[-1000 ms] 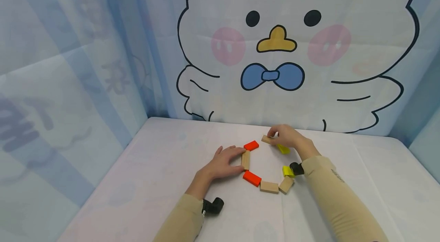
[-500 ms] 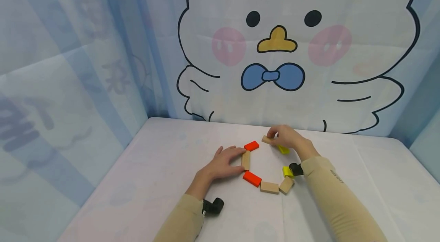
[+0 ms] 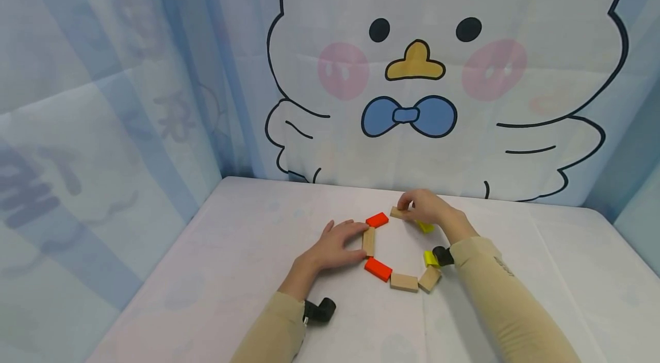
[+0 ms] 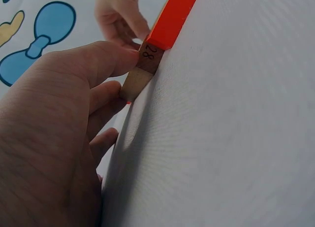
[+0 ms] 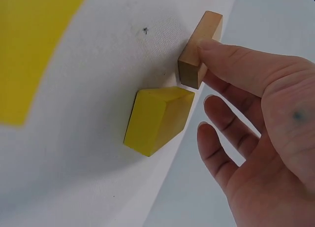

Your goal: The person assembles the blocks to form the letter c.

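Observation:
On the table, wooden and coloured blocks lie in an open ring. My left hand (image 3: 335,244) is at the ring's left side, with thumb and index finger at the two ends of a plain wooden block (image 3: 368,241). In the left wrist view the thumb touches that block beside a red block (image 4: 173,20). At the far side my right hand (image 3: 430,206) pinches another plain wooden block (image 5: 202,49) between thumb and fingers. This block is on or just above the table, close to a yellow block (image 5: 160,119); its other fingers are loosely bent.
A far red block (image 3: 377,219) and a near red block (image 3: 378,269) flank the left-hand block. Two wooden blocks, one front (image 3: 404,282) and one angled (image 3: 430,279), continue the ring to a yellow block (image 3: 431,259) by the right wrist camera (image 3: 443,255). A printed curtain (image 3: 407,145) hangs behind.
My right hand has shifted slightly left with the wooden block, toward the far red block. The left hand keeps its place.

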Available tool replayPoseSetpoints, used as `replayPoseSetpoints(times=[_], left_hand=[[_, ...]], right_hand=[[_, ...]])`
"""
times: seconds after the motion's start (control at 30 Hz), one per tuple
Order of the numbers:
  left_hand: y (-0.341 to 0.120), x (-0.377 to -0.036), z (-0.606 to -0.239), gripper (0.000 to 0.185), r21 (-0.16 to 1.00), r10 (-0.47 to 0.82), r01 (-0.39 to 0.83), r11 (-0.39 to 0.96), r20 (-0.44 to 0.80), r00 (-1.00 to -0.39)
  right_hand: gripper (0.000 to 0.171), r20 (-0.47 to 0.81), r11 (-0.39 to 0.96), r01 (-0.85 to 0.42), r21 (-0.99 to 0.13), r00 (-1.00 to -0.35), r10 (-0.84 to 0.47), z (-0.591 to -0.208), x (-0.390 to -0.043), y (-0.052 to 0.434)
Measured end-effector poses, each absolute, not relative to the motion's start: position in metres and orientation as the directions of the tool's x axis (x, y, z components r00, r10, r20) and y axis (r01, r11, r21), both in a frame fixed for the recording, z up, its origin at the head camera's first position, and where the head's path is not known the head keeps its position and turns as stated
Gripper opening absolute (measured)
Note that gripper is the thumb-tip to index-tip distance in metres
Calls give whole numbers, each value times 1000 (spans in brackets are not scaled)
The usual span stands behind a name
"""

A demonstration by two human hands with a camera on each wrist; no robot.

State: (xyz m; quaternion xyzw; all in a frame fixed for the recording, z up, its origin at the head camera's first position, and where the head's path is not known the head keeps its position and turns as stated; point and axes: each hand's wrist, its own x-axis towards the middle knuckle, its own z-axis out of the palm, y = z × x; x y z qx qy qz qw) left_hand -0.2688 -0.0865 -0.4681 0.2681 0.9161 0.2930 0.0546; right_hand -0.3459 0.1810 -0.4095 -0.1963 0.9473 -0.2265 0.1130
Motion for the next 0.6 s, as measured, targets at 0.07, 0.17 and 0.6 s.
replayPoseSetpoints(times=[0.07,0.17,0.6], left_hand=[[-86,-269,-468,60,568,523,460,682,60,-850],[-86,-269,-469,60,570,525,461,680,60,-849],[-87,-269,-469,59,575,519,456,679,63,-853]], right_hand=[[15,-129,821,-324,-470,-895,-427,-410,-346,180],[15,-137,822,-317,-473,-895,-424,-411,-346,179],[13,-135,832,-341,-437,-890,-436,-410,-345,173]])
